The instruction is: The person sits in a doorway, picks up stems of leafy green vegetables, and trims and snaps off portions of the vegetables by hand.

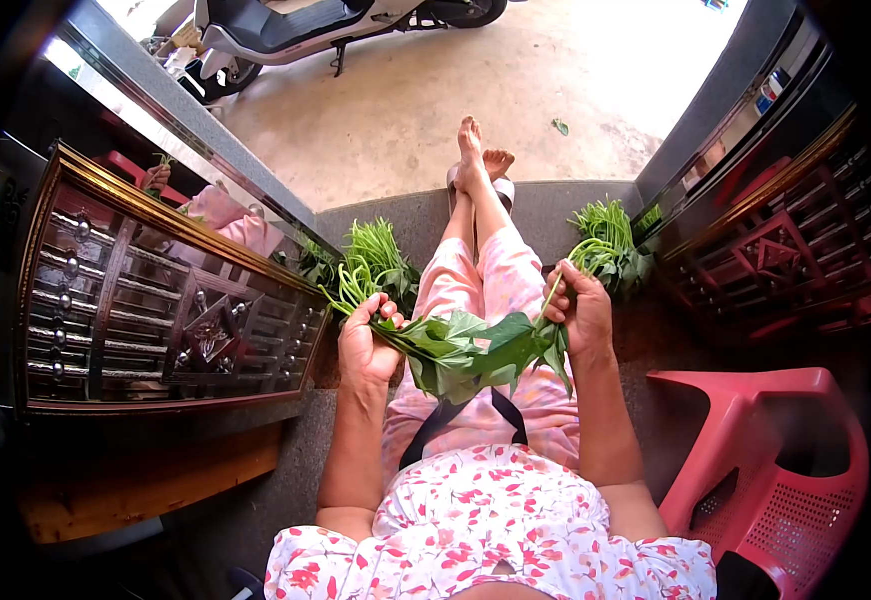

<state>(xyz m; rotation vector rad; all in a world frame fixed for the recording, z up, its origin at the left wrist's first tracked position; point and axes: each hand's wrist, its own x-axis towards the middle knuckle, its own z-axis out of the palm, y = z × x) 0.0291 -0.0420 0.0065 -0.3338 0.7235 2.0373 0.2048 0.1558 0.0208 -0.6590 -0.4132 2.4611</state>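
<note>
A bunch of leafy green stems (pixel 456 350), which look like sweet potato greens, is gripped in my left hand (pixel 369 345). Its stems stick out past the fingers to the upper left, while broad leaves hang above my lap. My right hand (pixel 584 305) is closed, pinching a single leafy stem (pixel 553 297) whose leaves touch those of the bunch. Beyond my left hand lies a pile of greens (pixel 376 250) with stem ends pointing away. Another pile of greens (pixel 604 232) sits beyond my right hand, against the door side.
My outstretched legs (pixel 486 270) reach across the stone sill (pixel 546 205). Carved door panels (pixel 176 300) flank me, the other being the right door panel (pixel 766 250). A pink plastic chair (pixel 796 500) is at lower right. Outside stand a scooter (pixel 306 30) and a loose leaf (pixel 560 126).
</note>
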